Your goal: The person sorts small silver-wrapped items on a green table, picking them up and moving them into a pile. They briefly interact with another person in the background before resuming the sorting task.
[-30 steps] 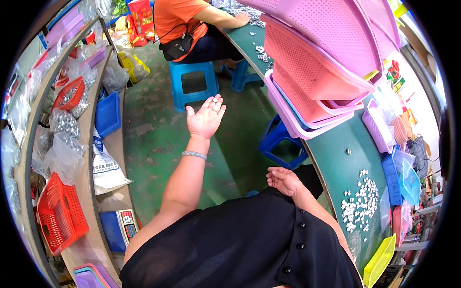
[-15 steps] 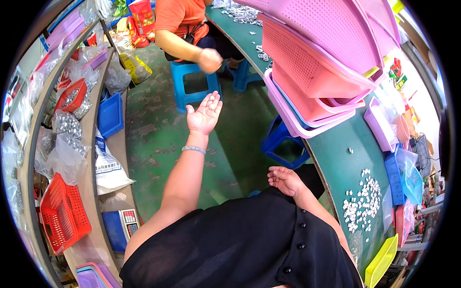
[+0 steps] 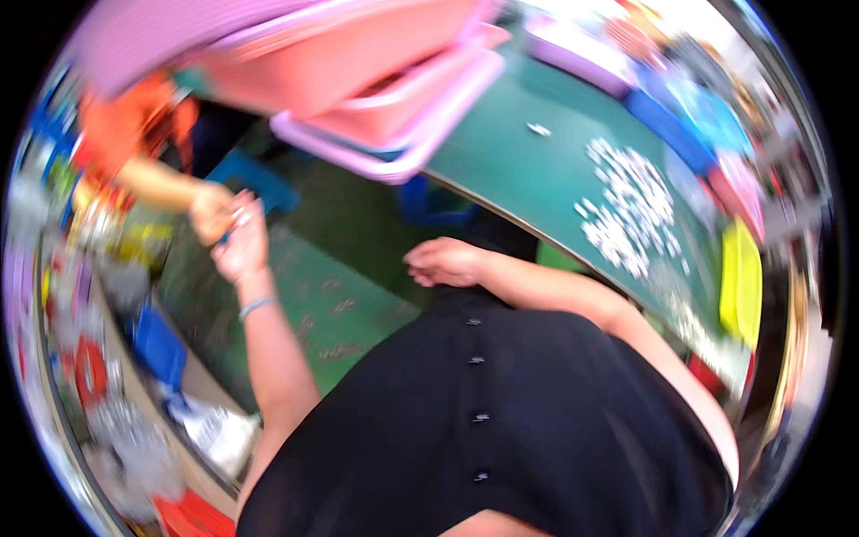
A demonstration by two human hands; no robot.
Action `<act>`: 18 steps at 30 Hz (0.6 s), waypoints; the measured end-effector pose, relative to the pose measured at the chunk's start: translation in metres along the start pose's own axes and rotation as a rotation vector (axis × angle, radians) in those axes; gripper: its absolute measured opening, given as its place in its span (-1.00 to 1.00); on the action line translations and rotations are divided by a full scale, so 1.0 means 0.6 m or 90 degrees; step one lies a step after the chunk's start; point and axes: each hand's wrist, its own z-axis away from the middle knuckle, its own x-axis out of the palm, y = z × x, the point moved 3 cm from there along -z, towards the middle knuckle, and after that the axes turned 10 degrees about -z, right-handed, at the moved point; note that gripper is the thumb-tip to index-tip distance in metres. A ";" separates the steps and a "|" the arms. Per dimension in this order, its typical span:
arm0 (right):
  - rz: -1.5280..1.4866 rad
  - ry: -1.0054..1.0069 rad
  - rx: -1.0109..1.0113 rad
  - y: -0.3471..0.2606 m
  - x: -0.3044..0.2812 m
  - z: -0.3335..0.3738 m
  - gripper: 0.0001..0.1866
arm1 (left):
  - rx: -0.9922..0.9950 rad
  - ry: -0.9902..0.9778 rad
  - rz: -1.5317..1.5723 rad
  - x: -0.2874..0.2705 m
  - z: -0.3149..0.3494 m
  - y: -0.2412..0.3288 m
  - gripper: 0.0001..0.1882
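Blurrily, left hand against co-worker's hand

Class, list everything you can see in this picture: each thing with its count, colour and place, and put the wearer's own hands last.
Table: one, green, upper right.
Small parts: a heap, white, on the table.
Stacked baskets: several, pink, top centre, over the table edge.
Tray: one, yellow, right edge.
Co-worker's hand: one, far left, meeting the left hand.
Bracelet: one, silvery, left wrist.
Left hand: stretched out, palm up.
Right hand: empty, at the person's front.
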 end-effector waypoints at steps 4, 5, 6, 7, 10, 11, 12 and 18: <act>0.016 0.031 0.022 -0.004 0.003 -0.009 -0.85 | 0.003 -0.006 -0.029 -0.025 -0.026 0.028 -0.03; 0.017 0.036 0.014 -0.005 0.000 -0.008 -0.86 | 0.002 -0.018 -0.040 -0.027 -0.032 0.032 -0.04; 0.020 0.038 0.010 -0.006 -0.003 -0.007 -0.88 | -0.007 -0.025 -0.047 -0.027 -0.039 0.029 -0.04; 0.026 0.038 0.012 -0.004 -0.001 -0.006 -0.89 | -0.013 -0.030 -0.055 -0.023 -0.038 0.026 -0.04; 0.023 0.046 0.009 -0.006 0.000 -0.005 -0.92 | 0.004 -0.032 -0.076 -0.002 -0.031 0.007 -0.03; 0.023 0.046 0.010 -0.006 -0.001 -0.004 -0.92 | 0.004 -0.020 -0.067 0.000 -0.030 0.003 -0.01; 0.023 0.049 0.011 -0.005 -0.004 -0.003 -0.92 | 0.005 -0.009 -0.058 0.001 -0.029 -0.001 0.00; 0.037 0.029 0.007 -0.003 0.002 -0.007 -0.91 | -0.001 -0.013 -0.054 0.012 -0.027 0.002 0.04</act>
